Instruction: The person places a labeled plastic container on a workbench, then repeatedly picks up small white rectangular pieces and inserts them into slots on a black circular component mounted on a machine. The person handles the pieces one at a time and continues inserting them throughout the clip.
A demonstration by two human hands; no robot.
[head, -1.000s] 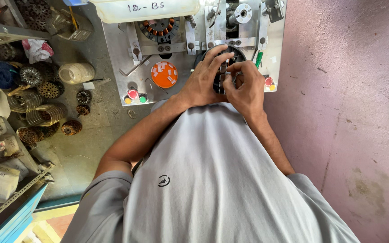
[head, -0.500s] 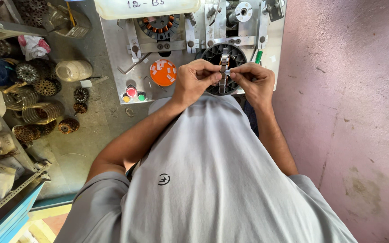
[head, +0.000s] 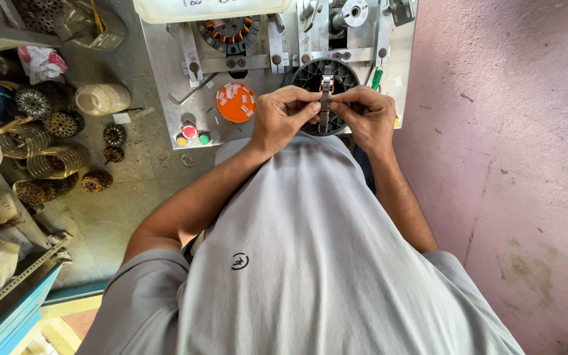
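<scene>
Both hands hold a small round metal core (head: 326, 100), seen edge-on, above a black finned round holder (head: 310, 74) on a grey metal machine plate (head: 165, 79). My left hand (head: 284, 118) pinches the core from the left with its fingertips. From the right, my right hand (head: 366, 118) grips the same part. A wound core with copper and orange coils (head: 226, 33) sits in a fixture at the back of the plate. An orange round lid with small white slips (head: 236, 102) lies just left of my left hand.
Red, green and yellow push buttons (head: 190, 133) stand on the plate's front left corner. On the floor to the left lie several wound cores (head: 94, 180), wire coils (head: 57, 161) and a plastic jar (head: 102, 98). A pink wall (head: 514, 131) fills the right side.
Both hands pulled the metal core off the black holder and drew it toward my body. It is turned edge-on between the fingertips.
</scene>
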